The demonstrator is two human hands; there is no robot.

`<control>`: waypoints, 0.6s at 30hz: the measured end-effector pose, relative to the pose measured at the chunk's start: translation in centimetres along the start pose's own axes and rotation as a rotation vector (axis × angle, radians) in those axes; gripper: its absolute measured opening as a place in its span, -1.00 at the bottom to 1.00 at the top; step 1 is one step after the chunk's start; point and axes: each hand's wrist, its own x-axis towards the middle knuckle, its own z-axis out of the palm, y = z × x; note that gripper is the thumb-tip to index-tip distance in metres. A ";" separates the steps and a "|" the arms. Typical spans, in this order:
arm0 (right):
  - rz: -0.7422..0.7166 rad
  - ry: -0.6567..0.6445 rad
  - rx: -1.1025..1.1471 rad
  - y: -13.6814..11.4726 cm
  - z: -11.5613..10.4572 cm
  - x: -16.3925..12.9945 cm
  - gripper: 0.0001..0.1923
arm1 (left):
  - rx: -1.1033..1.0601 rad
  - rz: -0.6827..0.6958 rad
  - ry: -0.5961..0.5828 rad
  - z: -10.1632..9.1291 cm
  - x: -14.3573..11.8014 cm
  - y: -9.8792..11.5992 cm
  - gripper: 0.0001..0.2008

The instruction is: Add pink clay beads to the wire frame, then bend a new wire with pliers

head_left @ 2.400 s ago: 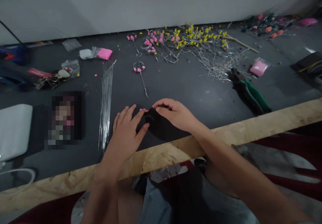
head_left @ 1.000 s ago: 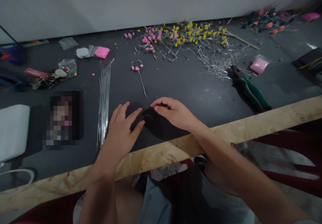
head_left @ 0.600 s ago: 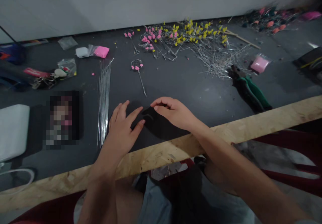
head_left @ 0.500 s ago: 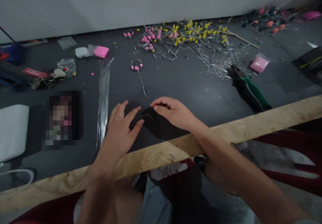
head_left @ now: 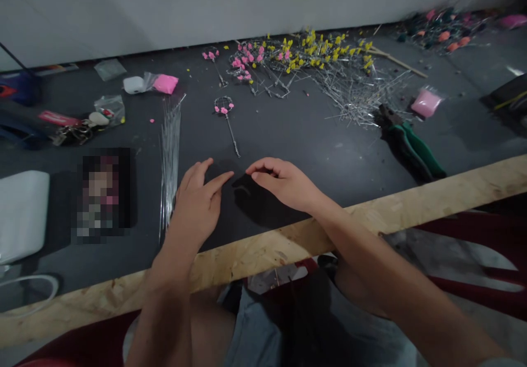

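- Wall (head_left: 164, 10): pale grey, along the back of the table.
- Table (head_left: 296, 131): dark top, rough wooden edge (head_left: 263, 250) on the person's side.
- Flower stems (head_left: 325, 51): heap near the wall; yellow heads mostly to the right, pink to the left.
- Loose wires (head_left: 356, 98): tangled, in front of the yellow heads.
- Straight wires (head_left: 169, 153): long bundle, just beside the left hand; contact cannot be told.
- Left hand (head_left: 197, 199): over the table, palm down. Fingers parted, index stretched towards the right hand, thumb folded down. Holds nothing visible.
- Right hand (head_left: 286, 183): facing the left hand, fingers curled, thumb tip close below the index tip. Cannot tell whether anything small is between them. Fingertips of the two hands near each other, apart.
- Pliers (head_left: 398, 139): green and black handles, well to the right of the right hand; head beside the loose wires.
- White box (head_left: 20, 213): left edge of view, partly cut off.
- Flower wire (head_left: 224, 111): round wire head with pink flowers, twisted stem. Lies flat just beyond both hands, stem end towards the fingertips, touching neither.
- Pink packets: one (head_left: 166, 83) behind the straight wires, one (head_left: 426, 103) beyond the pliers.
- Pink crumb (head_left: 152, 121): left of the straight wires.
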 end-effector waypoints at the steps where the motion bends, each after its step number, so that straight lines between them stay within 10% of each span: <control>1: 0.002 0.001 -0.002 0.0 0.0 0.0 -0.79 | 0.016 -0.011 -0.002 0.1 0.1 0.0 -0.64; 18: 0.005 -0.004 0.020 0.0 0.0 0.0 -0.79 | -0.008 -0.140 0.062 0.2 1.2 -0.5 -0.73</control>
